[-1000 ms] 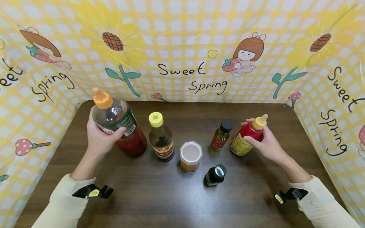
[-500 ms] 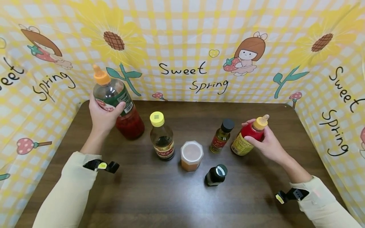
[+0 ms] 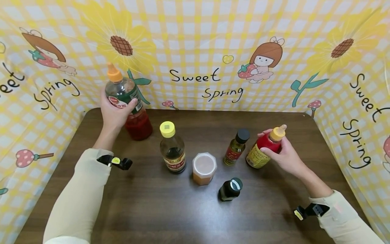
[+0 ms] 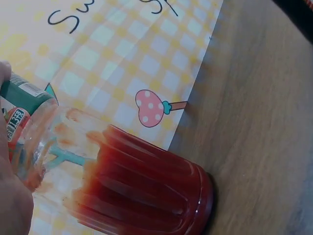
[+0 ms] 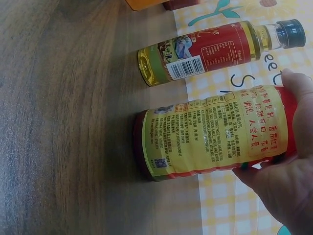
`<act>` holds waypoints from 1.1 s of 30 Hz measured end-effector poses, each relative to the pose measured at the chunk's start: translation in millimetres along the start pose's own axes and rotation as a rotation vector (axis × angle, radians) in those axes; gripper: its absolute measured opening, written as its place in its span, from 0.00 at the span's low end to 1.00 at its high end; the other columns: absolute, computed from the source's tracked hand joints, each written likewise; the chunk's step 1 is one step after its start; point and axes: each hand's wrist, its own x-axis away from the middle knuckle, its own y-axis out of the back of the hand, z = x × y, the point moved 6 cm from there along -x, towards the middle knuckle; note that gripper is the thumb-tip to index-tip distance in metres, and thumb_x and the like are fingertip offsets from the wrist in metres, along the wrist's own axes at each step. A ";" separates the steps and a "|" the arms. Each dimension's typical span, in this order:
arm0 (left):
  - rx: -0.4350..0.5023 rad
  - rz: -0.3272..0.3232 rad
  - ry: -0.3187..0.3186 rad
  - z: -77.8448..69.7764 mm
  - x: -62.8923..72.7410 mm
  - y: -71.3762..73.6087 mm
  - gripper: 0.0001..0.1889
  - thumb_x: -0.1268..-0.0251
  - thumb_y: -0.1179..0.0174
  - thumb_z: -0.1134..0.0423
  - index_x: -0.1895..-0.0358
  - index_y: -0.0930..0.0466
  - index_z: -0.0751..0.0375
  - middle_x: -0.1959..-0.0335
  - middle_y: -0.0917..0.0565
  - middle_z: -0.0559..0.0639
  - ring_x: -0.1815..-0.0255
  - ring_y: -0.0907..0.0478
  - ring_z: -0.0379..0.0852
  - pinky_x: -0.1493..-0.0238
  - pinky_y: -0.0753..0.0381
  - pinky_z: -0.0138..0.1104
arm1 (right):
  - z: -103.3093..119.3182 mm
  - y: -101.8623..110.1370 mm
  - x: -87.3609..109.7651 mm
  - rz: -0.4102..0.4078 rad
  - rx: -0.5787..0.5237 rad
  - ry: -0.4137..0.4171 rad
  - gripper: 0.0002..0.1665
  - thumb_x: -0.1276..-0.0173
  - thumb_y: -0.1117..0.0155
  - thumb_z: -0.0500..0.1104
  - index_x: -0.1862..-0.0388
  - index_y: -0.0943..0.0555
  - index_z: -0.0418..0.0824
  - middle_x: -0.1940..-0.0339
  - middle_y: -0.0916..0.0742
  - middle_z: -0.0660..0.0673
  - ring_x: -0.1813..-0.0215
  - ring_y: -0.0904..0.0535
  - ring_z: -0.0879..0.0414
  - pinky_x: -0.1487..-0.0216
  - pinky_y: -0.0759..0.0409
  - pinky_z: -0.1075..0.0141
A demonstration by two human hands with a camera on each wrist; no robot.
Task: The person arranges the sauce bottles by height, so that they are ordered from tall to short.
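My left hand (image 3: 113, 113) grips the upper part of a large clear sauce bottle (image 3: 138, 126), its thumb across the green label. The bottle has an orange nozzle cap and is partly filled with red sauce (image 4: 142, 181). Its base is at the tabletop near the back left. On the right, my right hand (image 3: 284, 154) holds a ketchup bottle (image 3: 259, 156) with a yellow nozzle cap around its upper body. In the right wrist view its yellow label (image 5: 210, 132) faces the camera. Beside it stands a small oil bottle (image 3: 234, 150) with a black cap.
Left of centre stands a dark sauce bottle (image 3: 173, 152) with a yellow cap. A pale-lidded jar (image 3: 204, 167) of orange-brown contents is in the middle, and a small dark jar (image 3: 230, 189) sits nearer the front. A checked cloth (image 3: 195, 40) hangs behind the brown table (image 3: 170, 210).
My left hand has moved the large sauce bottle away from me, toward the table's back edge, and slightly right. My right hand and the ketchup bottle stay in place.
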 end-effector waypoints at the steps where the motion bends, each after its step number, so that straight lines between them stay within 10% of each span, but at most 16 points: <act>1: -0.007 0.004 0.008 5.0 -2.3 0.1 0.45 0.53 0.25 0.68 0.28 0.36 0.59 0.41 0.25 0.46 0.39 0.28 0.44 0.37 0.30 0.33 | -0.1 -0.1 0.1 -0.002 0.000 0.000 0.30 0.31 0.34 0.30 0.33 0.33 0.35 0.37 0.21 0.37 0.38 0.24 0.62 0.41 0.25 0.75; 33: 0.004 0.046 0.042 27.5 -22.6 -6.0 0.49 0.50 0.23 0.65 0.25 0.43 0.52 0.33 0.31 0.48 0.33 0.32 0.44 0.33 0.34 0.33 | -2.3 0.0 -0.9 -0.001 -0.024 0.038 0.30 0.32 0.35 0.27 0.33 0.33 0.33 0.39 0.19 0.45 0.38 0.23 0.62 0.41 0.25 0.74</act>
